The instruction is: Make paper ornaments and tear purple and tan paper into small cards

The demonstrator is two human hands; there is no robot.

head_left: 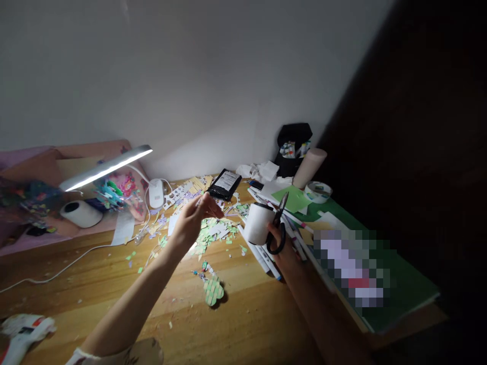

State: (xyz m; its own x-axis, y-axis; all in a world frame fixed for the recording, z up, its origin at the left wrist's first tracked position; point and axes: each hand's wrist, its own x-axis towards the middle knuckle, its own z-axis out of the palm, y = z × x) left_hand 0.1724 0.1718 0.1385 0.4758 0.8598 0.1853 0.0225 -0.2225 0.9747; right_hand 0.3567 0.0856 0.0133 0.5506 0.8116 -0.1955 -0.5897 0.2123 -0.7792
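My left hand point(201, 209) is over the heap of green, yellow and purple paper scraps point(213, 234), its fingers bent and close together; what they hold, if anything, is too small to tell. My right hand point(279, 243) is at the black-handled scissors point(280, 223), whose blades point up. Right beside the scissors stands a white cylinder point(259, 223) with a dark rim, above several white markers point(262, 259). A green and cream checked charm point(213, 291) with small beads lies on the wooden table point(186, 314) between my forearms.
A lit lamp point(108, 167) and a white power strip point(155, 193) are at left. Behind are a black package point(225, 184) and a black pouch point(292, 147). A tape roll point(318, 192) and green mat point(403, 284) are right; a glue gun point(26, 337) lies front left.
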